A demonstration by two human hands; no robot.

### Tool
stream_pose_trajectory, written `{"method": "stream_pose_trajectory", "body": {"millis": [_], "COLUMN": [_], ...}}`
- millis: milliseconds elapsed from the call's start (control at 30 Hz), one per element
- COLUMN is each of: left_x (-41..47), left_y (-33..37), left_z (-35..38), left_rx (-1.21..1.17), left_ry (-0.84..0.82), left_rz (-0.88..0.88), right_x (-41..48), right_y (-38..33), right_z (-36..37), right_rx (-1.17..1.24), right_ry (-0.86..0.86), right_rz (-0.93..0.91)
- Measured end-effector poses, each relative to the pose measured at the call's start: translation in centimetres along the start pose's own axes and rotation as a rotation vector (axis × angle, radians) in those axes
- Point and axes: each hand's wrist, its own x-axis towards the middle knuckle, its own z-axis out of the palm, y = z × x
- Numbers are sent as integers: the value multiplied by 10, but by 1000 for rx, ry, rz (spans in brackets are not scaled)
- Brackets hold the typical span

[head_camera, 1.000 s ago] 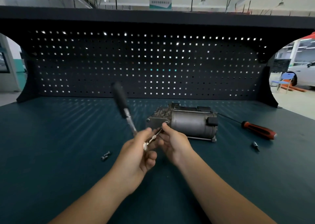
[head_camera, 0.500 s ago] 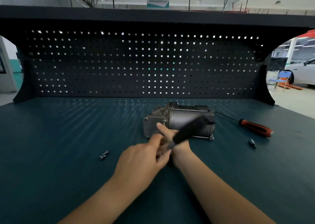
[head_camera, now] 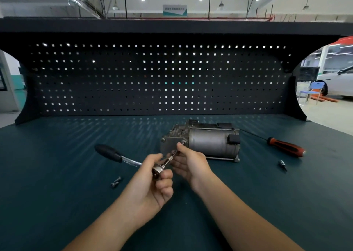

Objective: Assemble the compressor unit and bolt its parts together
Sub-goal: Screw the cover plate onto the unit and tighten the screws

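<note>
Head cam: compressor point(head_camera: 208, 143) mid-bench point(head_camera: 57, 174), housing looks mated. Left hand point(head_camera: 150, 185) grips the ratchet point(head_camera: 158, 169) head, right hand point(head_camera: 189, 162) pinches its ext at the near-left face. 2 bolts point(head_camera: 116, 182) loose at left, so bolting's prob unfinished.

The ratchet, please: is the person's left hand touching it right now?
Touching. The head view shows the left hand gripping the ratchet at its metal head, with thumb and fingers curled around it.

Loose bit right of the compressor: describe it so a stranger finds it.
Start at the grey compressor mid-bench. To its right lies an orange-handled screwdriver; the bit sits just nearer the person. It is stubby and dark, not long or orange.
</note>
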Motion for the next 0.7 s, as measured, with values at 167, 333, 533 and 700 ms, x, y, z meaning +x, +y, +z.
{"method": "stream_pose_trajectory", "body": {"millis": [167,333,533,700], "left_x": [3,7,12,2], "left_y": [-6,-20,-19,-9], "left_z": [-4,-18,-11,1], "left_rx": [924,2048,1272,189], "left_ry": [56,100,-7,-17], "left_rz": [471,917,586,43], "right_x": [1,-5,-4,-1], "right_y": [2,6,4,5], "right_z": [-2,-1,2,4], "right_rx": [-60,-64,43,47], "right_ry": [5,107,121,122], "right_rz": [-12,-101,-50,-68]}}
